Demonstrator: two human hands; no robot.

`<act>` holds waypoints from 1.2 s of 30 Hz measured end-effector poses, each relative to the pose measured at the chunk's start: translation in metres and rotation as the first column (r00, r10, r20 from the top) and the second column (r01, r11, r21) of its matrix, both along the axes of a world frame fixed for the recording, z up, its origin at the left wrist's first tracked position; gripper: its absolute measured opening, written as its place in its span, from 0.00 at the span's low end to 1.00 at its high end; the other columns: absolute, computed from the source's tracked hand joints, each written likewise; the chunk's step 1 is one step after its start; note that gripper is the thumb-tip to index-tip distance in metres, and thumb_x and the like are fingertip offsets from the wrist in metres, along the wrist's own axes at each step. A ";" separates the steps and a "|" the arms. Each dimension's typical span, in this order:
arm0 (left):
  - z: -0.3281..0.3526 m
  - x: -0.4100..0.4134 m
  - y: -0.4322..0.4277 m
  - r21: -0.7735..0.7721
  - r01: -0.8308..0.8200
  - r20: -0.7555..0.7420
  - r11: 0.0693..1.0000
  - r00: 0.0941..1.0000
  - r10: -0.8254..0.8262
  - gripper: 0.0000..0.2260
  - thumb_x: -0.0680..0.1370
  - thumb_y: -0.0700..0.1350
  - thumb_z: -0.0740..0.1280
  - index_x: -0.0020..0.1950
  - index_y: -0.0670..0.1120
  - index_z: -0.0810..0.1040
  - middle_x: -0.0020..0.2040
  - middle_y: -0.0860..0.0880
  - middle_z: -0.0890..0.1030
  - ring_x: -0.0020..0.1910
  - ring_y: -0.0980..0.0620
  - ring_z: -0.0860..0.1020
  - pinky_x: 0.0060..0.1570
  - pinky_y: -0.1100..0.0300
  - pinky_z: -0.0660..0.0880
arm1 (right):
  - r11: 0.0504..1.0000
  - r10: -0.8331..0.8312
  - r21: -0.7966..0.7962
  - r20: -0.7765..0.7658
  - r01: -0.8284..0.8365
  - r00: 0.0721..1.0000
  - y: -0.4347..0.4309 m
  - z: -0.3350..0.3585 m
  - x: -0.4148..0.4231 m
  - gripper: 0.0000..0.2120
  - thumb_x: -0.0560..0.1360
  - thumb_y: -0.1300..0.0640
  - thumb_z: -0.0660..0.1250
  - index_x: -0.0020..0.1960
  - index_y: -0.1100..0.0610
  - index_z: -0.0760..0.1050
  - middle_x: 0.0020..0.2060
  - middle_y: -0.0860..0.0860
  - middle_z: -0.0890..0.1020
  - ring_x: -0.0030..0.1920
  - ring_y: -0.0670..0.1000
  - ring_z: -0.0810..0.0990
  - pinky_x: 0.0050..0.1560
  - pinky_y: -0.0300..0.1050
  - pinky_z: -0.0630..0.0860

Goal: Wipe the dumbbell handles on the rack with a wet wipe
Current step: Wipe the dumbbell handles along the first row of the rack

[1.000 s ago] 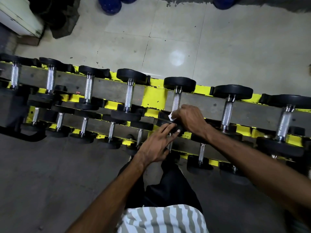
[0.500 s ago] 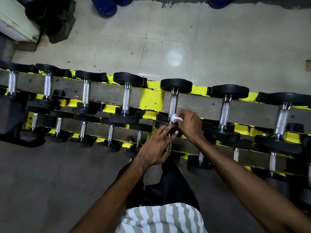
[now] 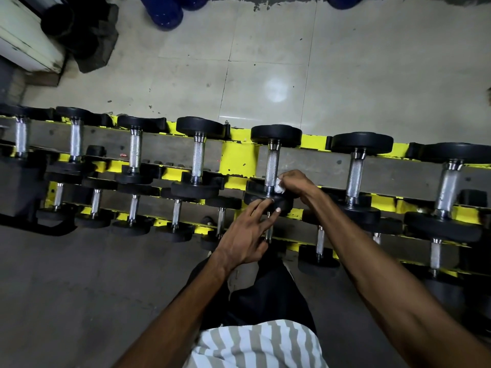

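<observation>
Centre frame, upper tier of the rack [image 3: 237, 158]: the dumbbell handle [image 3: 272, 166] runs top to bottom in frame. Our right hand [image 3: 296, 183] is nearer, just right of the handle's lower end, fingers curled, pinching the wet wipe [image 3: 279, 187] against the steel. Our left hand [image 3: 245, 235] lies loose, fingertips on the near black head [image 3: 287, 204]. We judge the stroke goes upward.

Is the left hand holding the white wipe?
No, the right hand pinches the wipe against a dumbbell handle; the left hand rests straight fingers on the black end.
</observation>
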State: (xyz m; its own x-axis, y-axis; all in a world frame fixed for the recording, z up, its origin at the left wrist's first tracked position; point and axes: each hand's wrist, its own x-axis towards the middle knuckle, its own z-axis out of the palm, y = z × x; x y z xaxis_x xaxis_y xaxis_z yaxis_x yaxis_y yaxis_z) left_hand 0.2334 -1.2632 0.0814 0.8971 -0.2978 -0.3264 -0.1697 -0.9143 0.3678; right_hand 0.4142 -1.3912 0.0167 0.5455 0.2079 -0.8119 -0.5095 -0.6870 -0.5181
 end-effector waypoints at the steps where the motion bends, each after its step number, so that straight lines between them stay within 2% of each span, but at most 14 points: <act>1: 0.000 -0.001 0.000 0.008 0.003 -0.005 1.000 1.000 -0.003 0.40 0.71 0.50 0.68 0.82 0.49 0.60 0.80 0.43 0.56 0.79 0.42 0.56 0.64 0.50 0.75 | 1.000 0.011 0.003 -0.015 -0.011 1.000 0.001 -0.001 0.002 0.12 0.72 0.67 0.61 0.47 0.58 0.82 0.40 0.54 0.81 0.39 0.53 0.77 0.39 0.44 0.71; 4: -0.001 0.000 0.000 0.024 0.008 -0.012 1.000 1.000 -0.008 0.40 0.72 0.51 0.68 0.83 0.50 0.58 0.81 0.43 0.55 0.79 0.42 0.55 0.65 0.49 0.74 | 1.000 -0.011 0.013 -0.069 0.012 0.998 0.002 -0.006 0.007 0.10 0.71 0.65 0.60 0.43 0.57 0.80 0.35 0.54 0.79 0.36 0.53 0.75 0.35 0.44 0.69; 6: 0.000 0.000 -0.001 0.030 0.004 -0.015 1.000 1.000 -0.004 0.40 0.72 0.50 0.68 0.82 0.49 0.59 0.81 0.43 0.55 0.79 0.42 0.56 0.65 0.49 0.74 | 0.998 -0.060 0.022 -0.121 0.063 0.991 0.002 -0.005 0.009 0.10 0.72 0.64 0.59 0.40 0.56 0.78 0.29 0.52 0.75 0.29 0.50 0.71 0.30 0.41 0.67; 8: 0.000 0.000 -0.001 0.039 0.003 -0.020 0.999 1.000 -0.002 0.40 0.71 0.50 0.68 0.82 0.49 0.59 0.81 0.43 0.55 0.79 0.42 0.56 0.64 0.49 0.75 | 0.990 -0.129 0.040 -0.184 0.138 0.974 0.002 -0.001 0.013 0.12 0.75 0.64 0.56 0.41 0.55 0.76 0.25 0.48 0.70 0.25 0.46 0.65 0.25 0.39 0.63; 11: -0.002 0.001 0.000 0.029 0.008 -0.043 1.000 0.999 -0.007 0.40 0.71 0.50 0.68 0.82 0.50 0.57 0.81 0.43 0.54 0.80 0.42 0.55 0.68 0.46 0.74 | 0.953 -0.249 0.099 -0.289 0.287 0.924 0.001 -0.002 0.022 0.11 0.77 0.65 0.53 0.42 0.55 0.70 0.24 0.46 0.67 0.21 0.44 0.62 0.20 0.36 0.60; 16: 0.001 0.002 0.000 0.041 0.012 -0.038 0.999 0.999 -0.010 0.40 0.71 0.50 0.69 0.82 0.49 0.60 0.80 0.43 0.56 0.79 0.42 0.56 0.67 0.49 0.73 | 0.796 -0.457 0.208 -0.411 0.569 0.789 0.014 0.001 0.042 0.13 0.76 0.68 0.49 0.38 0.54 0.61 0.22 0.47 0.62 0.19 0.43 0.56 0.18 0.35 0.52; 19: 0.001 0.003 0.000 0.013 0.006 -0.032 1.000 0.999 -0.006 0.39 0.69 0.49 0.68 0.81 0.47 0.62 0.80 0.43 0.57 0.79 0.42 0.57 0.73 0.48 0.68 | 0.671 -0.573 0.253 -0.419 0.697 0.704 0.024 -0.002 0.047 0.13 0.75 0.68 0.49 0.37 0.53 0.61 0.26 0.48 0.60 0.18 0.43 0.55 0.16 0.33 0.52; 21: 0.000 0.003 0.000 0.019 0.008 -0.024 1.000 1.000 -0.008 0.39 0.69 0.49 0.68 0.81 0.47 0.62 0.80 0.42 0.58 0.79 0.41 0.57 0.74 0.49 0.65 | 0.603 -0.639 0.271 -0.398 0.750 0.658 0.030 -0.005 0.047 0.13 0.75 0.67 0.50 0.36 0.53 0.62 0.28 0.48 0.60 0.17 0.42 0.55 0.16 0.32 0.51; 24: 0.000 0.003 0.001 0.023 0.013 -0.015 1.000 1.000 -0.013 0.39 0.69 0.49 0.69 0.81 0.47 0.62 0.80 0.42 0.58 0.79 0.41 0.57 0.74 0.50 0.64 | 0.528 -0.730 0.279 -0.333 0.802 0.596 0.037 -0.003 0.042 0.13 0.74 0.67 0.52 0.34 0.55 0.63 0.26 0.48 0.61 0.17 0.43 0.56 0.17 0.33 0.51; 27: -0.001 0.003 0.001 0.010 0.003 -0.013 1.000 1.000 -0.003 0.39 0.69 0.49 0.68 0.81 0.48 0.62 0.80 0.42 0.58 0.79 0.41 0.57 0.74 0.49 0.65 | 0.515 -0.800 0.239 -0.211 0.823 0.561 0.035 0.005 0.031 0.12 0.73 0.68 0.61 0.32 0.56 0.68 0.24 0.50 0.67 0.17 0.44 0.59 0.19 0.34 0.54; 29: -0.002 0.002 0.001 -0.003 -0.007 -0.017 1.000 1.000 0.007 0.39 0.69 0.49 0.68 0.81 0.48 0.62 0.80 0.43 0.57 0.79 0.41 0.57 0.74 0.48 0.65 | 0.548 -0.811 0.221 -0.097 0.807 0.577 0.029 0.008 0.022 0.13 0.72 0.65 0.70 0.32 0.55 0.72 0.25 0.49 0.70 0.18 0.44 0.61 0.20 0.36 0.57; 31: -0.002 0.001 0.001 -0.019 -0.013 -0.026 1.000 1.000 0.012 0.40 0.69 0.49 0.68 0.81 0.48 0.62 0.81 0.43 0.57 0.79 0.41 0.57 0.75 0.47 0.66 | 0.581 -0.802 0.262 0.024 0.771 0.597 0.026 0.013 0.017 0.12 0.69 0.61 0.77 0.33 0.53 0.76 0.26 0.49 0.75 0.22 0.45 0.66 0.23 0.38 0.64; 33: -0.002 0.002 0.002 -0.029 -0.009 -0.027 1.000 1.000 0.008 0.40 0.69 0.49 0.68 0.81 0.47 0.62 0.81 0.43 0.57 0.79 0.41 0.56 0.75 0.47 0.65 | 0.619 -0.783 0.295 0.159 0.728 0.601 0.029 0.019 0.016 0.09 0.66 0.59 0.80 0.36 0.53 0.80 0.32 0.48 0.81 0.29 0.45 0.75 0.33 0.39 0.73; 36: -0.002 0.002 0.004 -0.042 -0.008 -0.032 0.999 0.999 0.007 0.39 0.69 0.49 0.68 0.81 0.47 0.62 0.81 0.43 0.57 0.80 0.41 0.56 0.74 0.47 0.67 | 0.745 -0.661 0.221 0.370 0.629 0.653 0.042 0.029 0.012 0.10 0.64 0.52 0.81 0.40 0.54 0.83 0.37 0.46 0.85 0.37 0.45 0.81 0.39 0.37 0.74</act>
